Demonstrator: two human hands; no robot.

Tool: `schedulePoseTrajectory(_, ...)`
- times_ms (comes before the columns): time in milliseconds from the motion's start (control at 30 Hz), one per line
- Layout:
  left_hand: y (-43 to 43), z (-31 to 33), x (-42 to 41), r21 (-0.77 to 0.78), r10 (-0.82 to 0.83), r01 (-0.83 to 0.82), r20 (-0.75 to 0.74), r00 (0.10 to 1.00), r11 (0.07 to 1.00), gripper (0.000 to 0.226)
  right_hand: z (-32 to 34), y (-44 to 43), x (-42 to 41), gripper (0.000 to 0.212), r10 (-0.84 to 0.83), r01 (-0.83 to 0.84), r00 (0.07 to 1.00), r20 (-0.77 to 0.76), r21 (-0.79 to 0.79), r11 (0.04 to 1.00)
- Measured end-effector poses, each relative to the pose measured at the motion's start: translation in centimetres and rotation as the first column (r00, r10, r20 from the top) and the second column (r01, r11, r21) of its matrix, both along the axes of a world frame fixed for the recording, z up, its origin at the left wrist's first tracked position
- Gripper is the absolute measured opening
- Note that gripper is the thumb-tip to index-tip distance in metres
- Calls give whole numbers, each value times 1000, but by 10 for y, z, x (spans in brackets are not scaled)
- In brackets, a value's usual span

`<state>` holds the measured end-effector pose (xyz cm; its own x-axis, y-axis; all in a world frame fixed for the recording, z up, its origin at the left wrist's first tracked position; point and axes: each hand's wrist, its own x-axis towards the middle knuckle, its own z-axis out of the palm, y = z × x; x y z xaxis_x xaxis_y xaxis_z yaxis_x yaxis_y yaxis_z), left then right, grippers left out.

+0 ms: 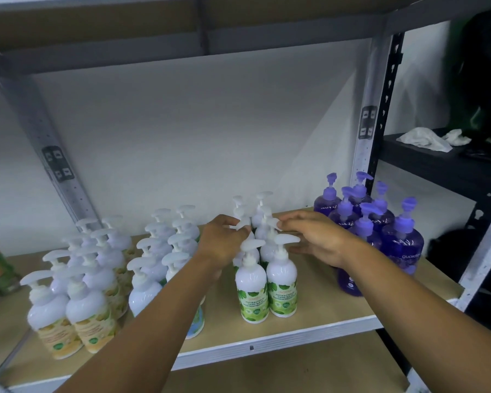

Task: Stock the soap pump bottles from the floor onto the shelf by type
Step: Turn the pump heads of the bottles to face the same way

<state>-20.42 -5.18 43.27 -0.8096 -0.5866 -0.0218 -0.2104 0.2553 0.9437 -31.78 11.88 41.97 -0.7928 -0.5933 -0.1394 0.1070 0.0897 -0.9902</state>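
Both forearms reach over the shelf (323, 304) to the green bottles (253, 290) standing mid-shelf, where the left hand (224, 242), fingers curled, pinches a rear pump and the right hand (315, 236), fingers nearly straight, touches another.

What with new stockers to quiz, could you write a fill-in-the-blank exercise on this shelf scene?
1. The right-end bottles on the shelf are ____ in colour.
2. The left hand and the right hand reach the pump heads of the leaf-label bottles, whose labels are ____.
3. Of the bottle groups, the yellow-label bottles stand farthest ____.

Missing words: purple; green; left.
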Motion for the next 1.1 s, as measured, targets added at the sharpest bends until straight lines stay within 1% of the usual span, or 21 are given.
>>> schedulePoseTrajectory(133, -2, 0, 0, 32, -66, 65, 24, 998, 997, 19, -1, 1, -1, 20, 12, -12, 999, -45, -12, 1000)
schedulePoseTrajectory(267, -5, 3, 0, 79, -152, 147, 72, 986, 986, 22, -2, 1, -4, 21, 33, -33, 998, -61, 6, 999)
schedulePoseTrajectory(400, -8, 2, -1, 124, -196, 187, 70, 978, 975, 26, -1, 0, -6, 23, 13, -12, 999, -46, 26, 1000)
schedulePoseTrajectory(567, -8, 1, 0, 156, -199, 187, 63, 978, 970, 29, 1, -2, -7, 24, 6, -5, 999, -32, 32, 999)
schedulePoseTrajectory(900, -11, -3, -2, 136, -198, 191, 43, 979, 972, 35, 0, -2, -12, 20, -17, 17, 1000, -11, 48, 999)
schedulePoseTrajectory(1000, -12, 0, -5, 73, -163, 159, 48, 985, 985, 37, 0, -4, -14, 28, -17, 19, 999, -31, 63, 998)
schedulePoseTrajectory(1100, -15, 5, -13, -6, -64, 65, 33, 997, 998, 39, 2, -8, -19, 37, -52, 56, 996, -70, 56, 997)
